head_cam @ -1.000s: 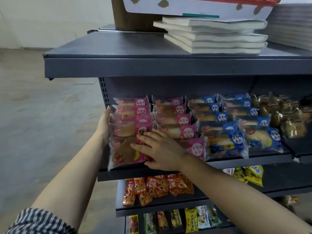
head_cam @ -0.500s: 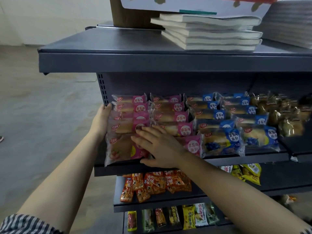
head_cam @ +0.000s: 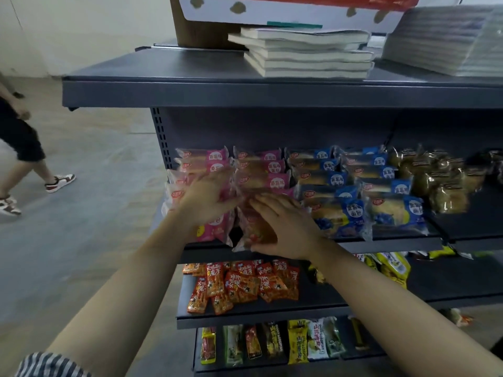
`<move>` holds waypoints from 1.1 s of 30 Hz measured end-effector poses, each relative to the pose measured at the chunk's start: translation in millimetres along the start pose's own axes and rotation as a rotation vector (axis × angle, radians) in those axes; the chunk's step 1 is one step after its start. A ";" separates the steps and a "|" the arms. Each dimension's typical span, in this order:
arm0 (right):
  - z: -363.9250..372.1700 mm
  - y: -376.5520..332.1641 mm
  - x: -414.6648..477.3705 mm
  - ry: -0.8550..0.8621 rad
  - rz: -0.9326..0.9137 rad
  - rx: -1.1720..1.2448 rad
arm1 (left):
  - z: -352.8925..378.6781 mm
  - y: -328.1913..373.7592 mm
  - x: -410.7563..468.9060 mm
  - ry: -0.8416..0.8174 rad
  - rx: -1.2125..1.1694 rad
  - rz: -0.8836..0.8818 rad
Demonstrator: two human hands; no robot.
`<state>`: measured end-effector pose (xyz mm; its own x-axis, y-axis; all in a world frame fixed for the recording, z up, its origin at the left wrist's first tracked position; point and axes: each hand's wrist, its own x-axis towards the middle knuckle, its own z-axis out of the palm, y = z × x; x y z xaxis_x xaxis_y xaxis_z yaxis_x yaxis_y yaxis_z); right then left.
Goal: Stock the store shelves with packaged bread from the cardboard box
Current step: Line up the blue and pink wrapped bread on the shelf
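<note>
Pink bread packs (head_cam: 261, 183): two rows at left end of shelf (head_cam: 394, 242); front pack (head_cam: 251, 232) of second row askew, corner over shelf lip. Right hand (head_cam: 285, 227) flat on it, fingers straight, thumb by lower edge. Left hand (head_cam: 206, 202) over first row, blurred, grip cannot tell. Blue bread packs (head_cam: 340, 213) alongside, rows reach front. Judgement: bread section looks nearly full; askew pack wants seating. Brown cardboard box (head_cam: 190, 34) on top shelf by books (head_cam: 307, 58), contents hidden, remaining stock unknown

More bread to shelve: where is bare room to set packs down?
Top shelf, bare left of the books. Dark patch right of the brown packs. Lower shelf, right of the yellow packets. The pink bread and blue bread rows are crowded.
</note>
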<state>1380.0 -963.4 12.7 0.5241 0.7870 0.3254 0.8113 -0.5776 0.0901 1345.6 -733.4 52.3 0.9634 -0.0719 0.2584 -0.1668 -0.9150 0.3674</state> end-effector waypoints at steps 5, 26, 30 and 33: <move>3.7 14.1 -24.7 -0.002 0.028 0.020 | 36.4 39.8 -23.2 -0.024 0.363 0.320; 18.2 25.2 -16.8 0.156 0.029 -0.077 | 62.6 35.4 -23.5 0.062 0.480 0.207; 18.8 25.6 -20.4 0.115 0.027 -0.044 | 63.4 36.0 -26.1 0.062 0.501 0.203; 17.9 25.0 -23.2 0.061 0.042 -0.060 | 64.6 37.6 -30.1 0.066 0.500 0.194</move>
<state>1392.7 -992.2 -9.4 0.5390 0.7485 0.3863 0.7712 -0.6230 0.1311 1323.9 -791.3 0.6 0.9071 -0.2476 0.3403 -0.2044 -0.9660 -0.1581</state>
